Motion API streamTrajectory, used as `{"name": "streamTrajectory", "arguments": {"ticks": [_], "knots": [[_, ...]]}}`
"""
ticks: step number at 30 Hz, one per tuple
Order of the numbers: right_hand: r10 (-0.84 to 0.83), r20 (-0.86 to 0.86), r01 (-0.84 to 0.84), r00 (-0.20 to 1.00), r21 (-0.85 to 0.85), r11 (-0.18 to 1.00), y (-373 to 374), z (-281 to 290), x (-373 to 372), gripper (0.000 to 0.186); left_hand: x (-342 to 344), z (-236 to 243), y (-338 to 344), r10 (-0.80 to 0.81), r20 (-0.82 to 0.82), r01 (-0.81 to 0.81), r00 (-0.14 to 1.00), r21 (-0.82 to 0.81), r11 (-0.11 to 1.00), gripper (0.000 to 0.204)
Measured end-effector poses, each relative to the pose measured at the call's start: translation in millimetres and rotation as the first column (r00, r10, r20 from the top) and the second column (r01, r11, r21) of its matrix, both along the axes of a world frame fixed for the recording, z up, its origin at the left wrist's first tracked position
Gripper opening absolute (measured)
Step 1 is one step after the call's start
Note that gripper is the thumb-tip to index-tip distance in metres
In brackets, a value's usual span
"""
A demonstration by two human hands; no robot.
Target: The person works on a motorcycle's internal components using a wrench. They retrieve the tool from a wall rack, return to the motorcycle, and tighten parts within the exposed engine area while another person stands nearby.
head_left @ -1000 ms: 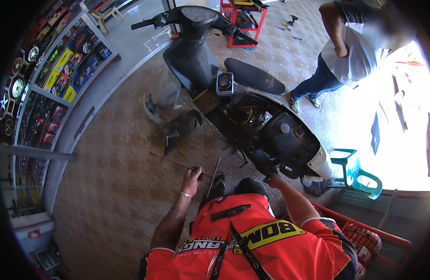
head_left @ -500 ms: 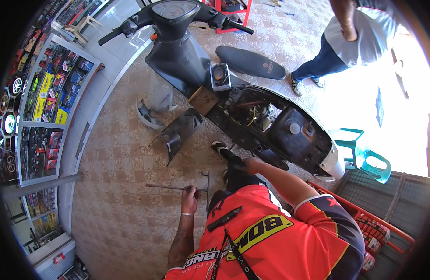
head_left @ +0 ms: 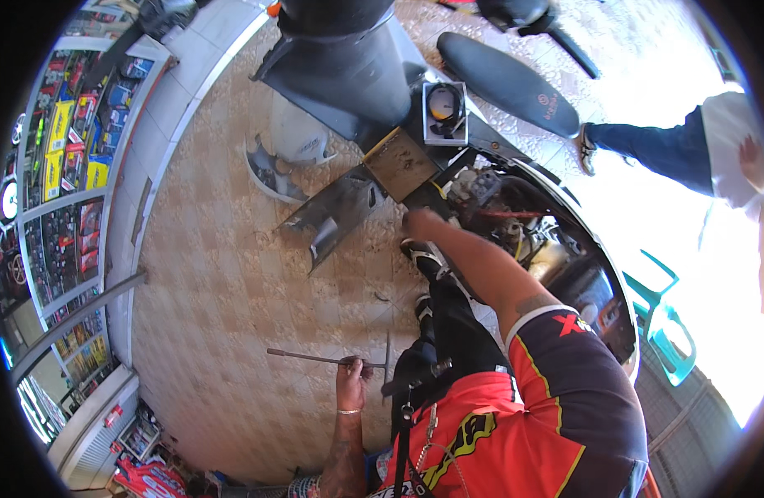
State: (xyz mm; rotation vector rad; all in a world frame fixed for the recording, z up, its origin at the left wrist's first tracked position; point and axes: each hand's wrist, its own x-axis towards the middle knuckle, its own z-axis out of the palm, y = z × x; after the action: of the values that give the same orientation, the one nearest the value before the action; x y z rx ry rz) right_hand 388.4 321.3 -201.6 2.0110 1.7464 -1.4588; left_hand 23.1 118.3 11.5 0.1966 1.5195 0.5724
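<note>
A T-handle wrench (head_left: 311, 357) lies across my left hand (head_left: 355, 383), whose fingers are closed round its shaft near the crossbar. My right arm reaches forward to the partly stripped scooter, and my right hand (head_left: 422, 222) is at the low frame beside the brown square piece (head_left: 399, 163) on the footboard area. Its fingers are hidden and blurred, so what it touches is unclear. Right of it the engine bay (head_left: 515, 212) lies exposed. A white box with a dark ring-shaped part (head_left: 443, 114) rests on the scooter just beyond the brown piece.
Dark body panels (head_left: 336, 212) and a pale panel (head_left: 295, 133) lie on the tiled floor at left. The removed seat (head_left: 510, 83) is beyond the scooter. A person in jeans (head_left: 656, 153) stands at right, near a green chair (head_left: 668, 336). Display shelves (head_left: 67, 158) line the left.
My right hand has moved from near my leg forward to the scooter's frame. My left hand still holds the wrench. The view has shifted closer to the scooter; the other person appears farther right.
</note>
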Motion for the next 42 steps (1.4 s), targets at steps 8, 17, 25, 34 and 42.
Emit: {"name": "streamTrajectory", "arguments": {"ticks": [8,17,25,34,42], "knots": [[-0.393,0.072,0.373,0.917,0.196,0.907,126.0,-118.9,20.1,0.032,3.7,-51.9,8.9,0.016,0.034,-0.013,0.999,-0.101,0.995,0.013],[-0.616,-0.078,0.572,0.784,0.475,0.669,173.1,-217.5,-27.0,0.033,-16.1,-140.2,-7.3,-0.084,-0.067,0.069,0.994,-0.199,0.977,0.012],[-0.621,0.126,0.547,0.774,0.360,0.756,180.4,-221.5,-31.8,0.038,24.4,-132.7,55.5,0.052,0.070,-0.041,0.996,-0.145,0.989,0.013],[-0.514,0.038,0.427,0.857,0.505,0.750,159.2,-212.8,-31.1,0.044,23.4,-141.4,52.3,0.193,0.137,-0.167,0.971,-0.184,0.969,0.013],[-0.588,-0.015,0.532,0.809,0.445,0.720,165.2,-230.6,-37.2,0.031,-0.8,-165.6,23.0,0.177,0.166,-0.136,0.970,-0.231,0.963,0.020]]}}
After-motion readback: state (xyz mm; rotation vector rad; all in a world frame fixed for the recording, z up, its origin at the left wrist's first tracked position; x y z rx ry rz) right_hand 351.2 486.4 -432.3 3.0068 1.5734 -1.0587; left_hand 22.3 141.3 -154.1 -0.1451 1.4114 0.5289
